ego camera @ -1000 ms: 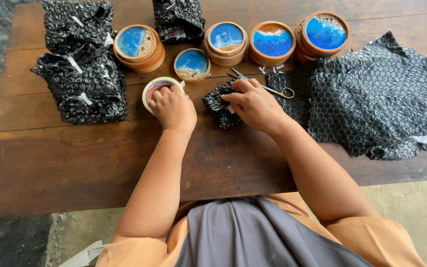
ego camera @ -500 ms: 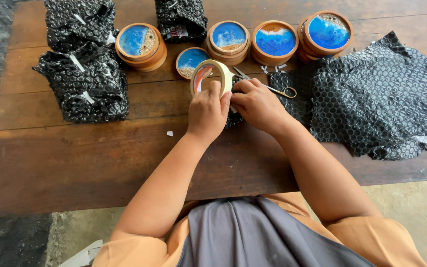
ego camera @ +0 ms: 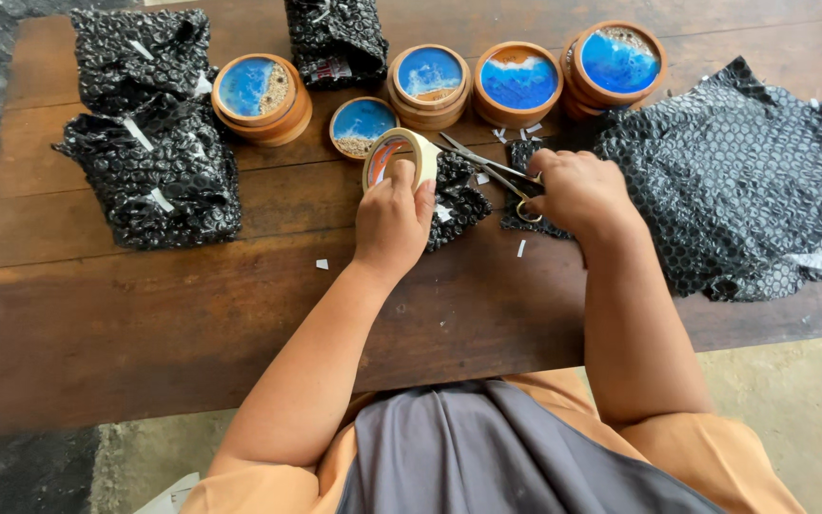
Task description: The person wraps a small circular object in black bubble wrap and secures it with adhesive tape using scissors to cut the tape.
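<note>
The roll of tape [ego camera: 400,158] is pinched upright between the fingers [ego camera: 401,183] of the left hand [ego camera: 392,224], above the table [ego camera: 145,314]. The scissors [ego camera: 492,169] are gripped by the right hand [ego camera: 577,190], its fingers curled shut over the handles, blades pointing to ten o'clock. A small bubble-wrapped bundle [ego camera: 459,198] lies between both hands. The taping step is judged to be in hand; a strip is judged to need drawing out and cutting. At twelve o'clock, round wooden coasters with blue resin faces [ego camera: 430,76] are stacked in a row. At nine o'clock, black bubble-wrap packages [ego camera: 159,171], sealed with white tape strips, are piled. At three o'clock, loose black bubble wrap [ego camera: 744,181] is spread.
</note>
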